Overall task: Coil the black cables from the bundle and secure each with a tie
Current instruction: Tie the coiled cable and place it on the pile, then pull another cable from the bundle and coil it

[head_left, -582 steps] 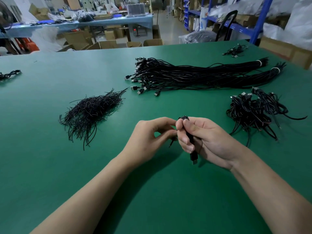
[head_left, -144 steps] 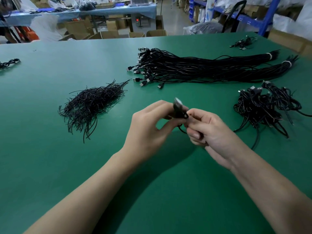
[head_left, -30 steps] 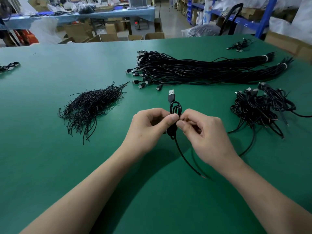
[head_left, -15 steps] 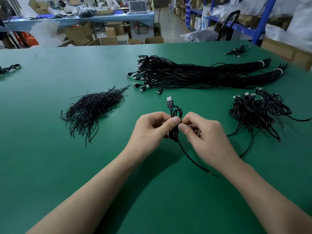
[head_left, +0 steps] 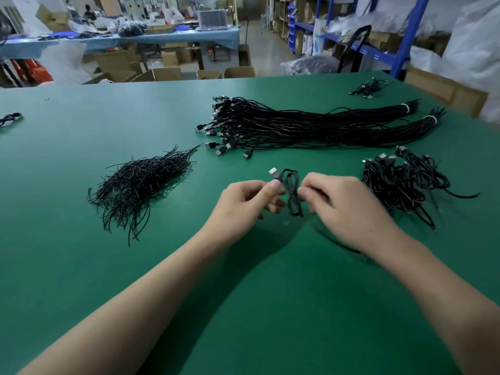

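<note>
A black USB cable coil [head_left: 292,191] hangs between my hands above the green table [head_left: 81,266], its silver plug pointing up left. My left hand [head_left: 243,203] pinches the coil near the plug with thumb and forefinger. From the right side, my right hand [head_left: 343,205] pinches the coil's middle. A blurred loose tail [head_left: 341,246] trails under my right wrist. The long bundle of straight black cables [head_left: 311,125] lies at the back. A pile of black twist ties [head_left: 140,185] lies to the left. Finished coils [head_left: 403,182] are heaped on the right.
A few more cables [head_left: 369,87] lie at the far right corner and another [head_left: 9,119] at the left edge. Beyond the table stand cardboard boxes [head_left: 162,73], a blue-covered bench and blue shelving [head_left: 405,36].
The coil has grown and the loose tail is shorter. My hands have drawn slightly apart on the coil, with the right hand moving to the right.
</note>
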Available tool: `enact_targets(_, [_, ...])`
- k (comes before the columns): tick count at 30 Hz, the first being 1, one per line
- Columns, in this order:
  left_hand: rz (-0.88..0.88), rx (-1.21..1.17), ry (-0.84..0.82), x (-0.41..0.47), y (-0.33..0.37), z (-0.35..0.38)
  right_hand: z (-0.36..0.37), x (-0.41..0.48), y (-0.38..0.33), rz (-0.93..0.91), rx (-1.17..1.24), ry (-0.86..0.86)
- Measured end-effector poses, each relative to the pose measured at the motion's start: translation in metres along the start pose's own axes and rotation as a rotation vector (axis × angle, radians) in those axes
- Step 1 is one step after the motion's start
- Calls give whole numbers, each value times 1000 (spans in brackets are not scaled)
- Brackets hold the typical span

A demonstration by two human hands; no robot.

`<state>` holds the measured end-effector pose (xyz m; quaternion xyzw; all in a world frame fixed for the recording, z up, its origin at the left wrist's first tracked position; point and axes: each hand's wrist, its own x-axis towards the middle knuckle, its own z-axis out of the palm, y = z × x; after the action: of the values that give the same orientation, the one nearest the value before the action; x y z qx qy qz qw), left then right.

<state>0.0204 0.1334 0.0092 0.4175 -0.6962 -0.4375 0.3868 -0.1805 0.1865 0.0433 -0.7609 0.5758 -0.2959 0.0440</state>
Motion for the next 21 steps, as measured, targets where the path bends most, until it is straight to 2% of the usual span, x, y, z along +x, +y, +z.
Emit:
enact_targets(5, [-34,525,168,59,-28,-19,-53,6,73,90,-449,48])
enact_targets(8, [-88,674,210,91,-39,-26,-79,6,109,158,-592,33])
enact_targets(11, [-165,778,215,120,-42,-24,-95,9,127,226,-728,-80])
enact_targets(14, [-218,894,202,140,-42,-20,-99,17,124,351,-813,-203])
enact_targets(17, [-232,945,238,152,-45,-19,-98,26,104,437,-853,-185])
enact_targets(21, [-198,983,266,160,-46,-20,-79,50,58,292,-821,-87])
